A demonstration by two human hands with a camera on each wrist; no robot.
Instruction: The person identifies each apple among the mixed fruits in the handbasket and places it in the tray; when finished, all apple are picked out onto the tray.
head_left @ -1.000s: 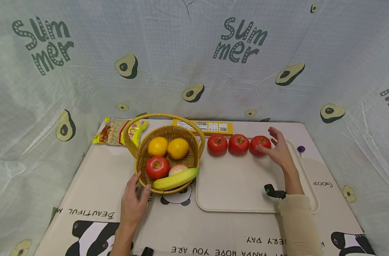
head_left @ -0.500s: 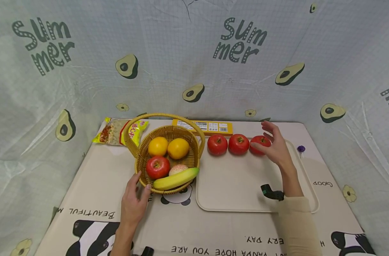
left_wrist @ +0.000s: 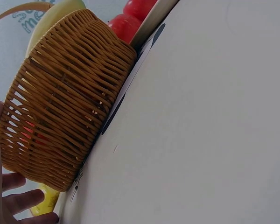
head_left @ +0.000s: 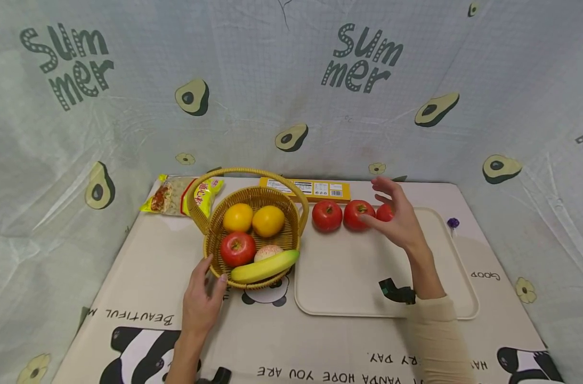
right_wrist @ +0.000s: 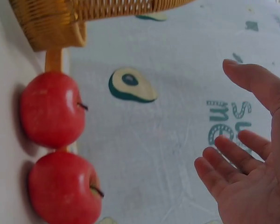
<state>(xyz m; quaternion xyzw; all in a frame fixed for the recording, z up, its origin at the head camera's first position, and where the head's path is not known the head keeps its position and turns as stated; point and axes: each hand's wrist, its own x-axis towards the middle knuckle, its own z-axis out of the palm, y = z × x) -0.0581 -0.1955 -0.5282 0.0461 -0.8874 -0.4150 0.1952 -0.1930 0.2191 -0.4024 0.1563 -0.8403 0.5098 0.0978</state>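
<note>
My left hand rests at the near left rim of a yellow wicker basket, thumb and forefinger touching it, fingers relaxed. Inside the basket sit two oranges, a red apple, a banana and a pale speckled round fruit. Three red apples, the left one, the middle one and the right one, line the back of a cream tray. My right hand hovers there with spread fingers, holding nothing, and partly hides the right apple.
Behind the basket lies a yellow snack bag. A long yellow box stretches along the back edge. Right of the tray is a small purple-topped item. A patterned sheet hangs behind the table.
My right hand has moved left and slightly back, away from the right apple toward the middle one. My left hand has stayed at the basket.
</note>
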